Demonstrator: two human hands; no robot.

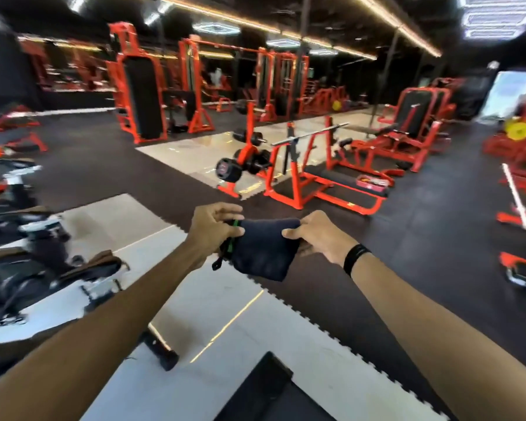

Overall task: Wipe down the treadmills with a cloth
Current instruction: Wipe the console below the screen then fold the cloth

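1. Head view, the cloth: a dark cloth (263, 250) hangs in the air between both hands, out in front of the person and above the floor. It droops below the grip line, so it looks soft, limp and light. A green-and-black strap or tag (227, 247) dangles at its left edge.

2. Head view, the hands: the left hand (214, 229) pinches the cloth's left edge, fingers curled around the fabric and the strap. The right hand (315, 238) pinches the right top corner between thumb and fingers. A black band (356, 259) sits on the right wrist.

3. Handling, as a judgement: the cloth should fold or bunch easily and will not slip or break. Holding it by the top corners spreads it; for wiping, a folded pad under a flat palm would probably press better.

4. The surface to wipe: no treadmill can be told for certain. A dark flat panel (268, 390) at the bottom edge may be part of one. Blurred dark machines (28, 253) stand at the left.

5. The room: a gym with a dark rubber floor (422, 253) and pale tiled strips (213, 305). An orange bench rack (319, 174) stands well beyond the hands, with more orange machines behind it.
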